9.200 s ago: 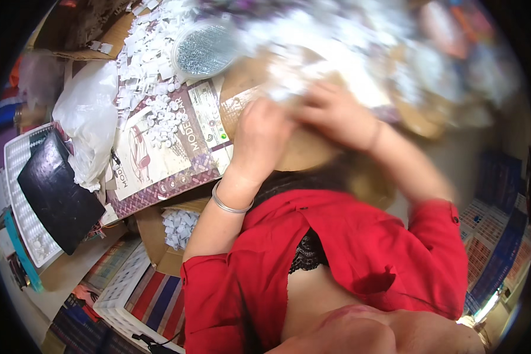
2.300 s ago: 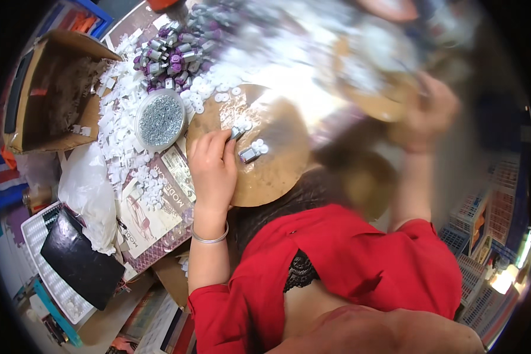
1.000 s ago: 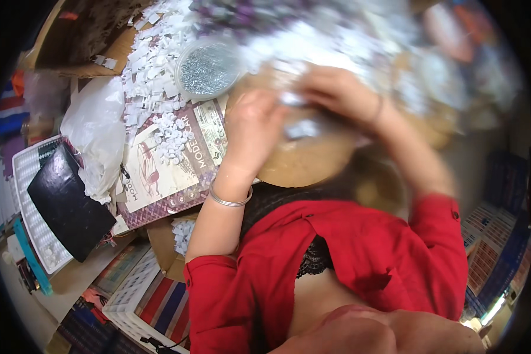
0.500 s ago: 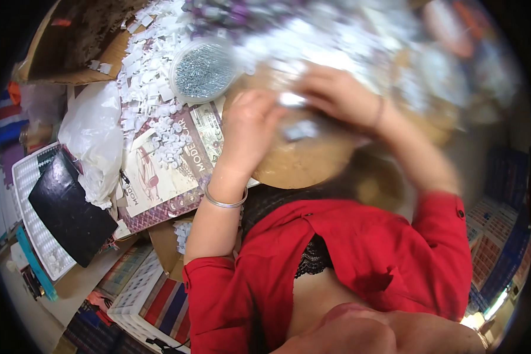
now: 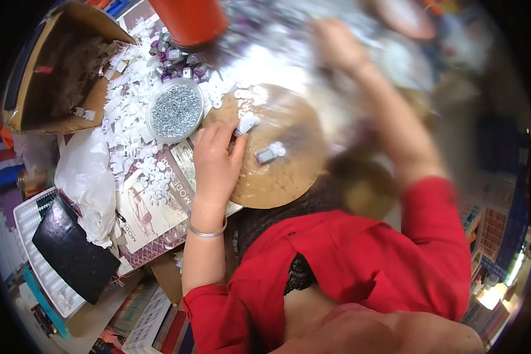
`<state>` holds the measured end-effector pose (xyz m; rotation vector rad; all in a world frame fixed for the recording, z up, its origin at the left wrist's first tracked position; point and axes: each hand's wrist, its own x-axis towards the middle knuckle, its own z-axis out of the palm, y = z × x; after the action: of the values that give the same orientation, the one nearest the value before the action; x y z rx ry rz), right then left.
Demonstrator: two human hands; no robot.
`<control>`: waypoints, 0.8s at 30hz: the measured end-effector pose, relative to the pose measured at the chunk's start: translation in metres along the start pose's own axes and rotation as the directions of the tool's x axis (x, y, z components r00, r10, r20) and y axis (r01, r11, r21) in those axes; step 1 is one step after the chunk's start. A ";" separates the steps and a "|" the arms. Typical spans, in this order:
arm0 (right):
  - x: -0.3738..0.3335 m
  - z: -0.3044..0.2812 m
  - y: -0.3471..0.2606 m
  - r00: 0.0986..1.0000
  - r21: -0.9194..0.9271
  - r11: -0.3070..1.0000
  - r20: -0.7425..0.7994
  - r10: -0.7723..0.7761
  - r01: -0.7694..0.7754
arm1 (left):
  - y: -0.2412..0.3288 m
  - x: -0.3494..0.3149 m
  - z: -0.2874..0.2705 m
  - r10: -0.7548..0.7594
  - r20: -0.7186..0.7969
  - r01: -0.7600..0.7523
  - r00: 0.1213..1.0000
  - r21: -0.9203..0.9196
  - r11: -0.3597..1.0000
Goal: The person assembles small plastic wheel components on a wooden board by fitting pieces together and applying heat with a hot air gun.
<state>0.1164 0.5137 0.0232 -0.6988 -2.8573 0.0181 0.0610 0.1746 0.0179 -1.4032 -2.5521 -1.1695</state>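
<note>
Center of frame: the left hand, its fingers closed narrowly on a small grey-and-white part at the round brown board. A second grey-and-white part lies on the board, below and right of the first. Upper right of center: the right hand, blurred; whether its fingers grip anything cannot be told. Upper left of center: a round tub of metal pins, beside loose white pieces.
</note>
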 end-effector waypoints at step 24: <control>-0.044 -0.012 -0.037 0.875 0.276 0.836 -0.043 -0.482 0.474 | 0.004 -0.002 -0.002 0.033 -0.072 -0.033 0.997 0.008 0.999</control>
<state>0.1396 0.4604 0.0285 0.0839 -2.8855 0.3515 0.0646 0.1735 0.0208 -1.3694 -2.4727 -1.1833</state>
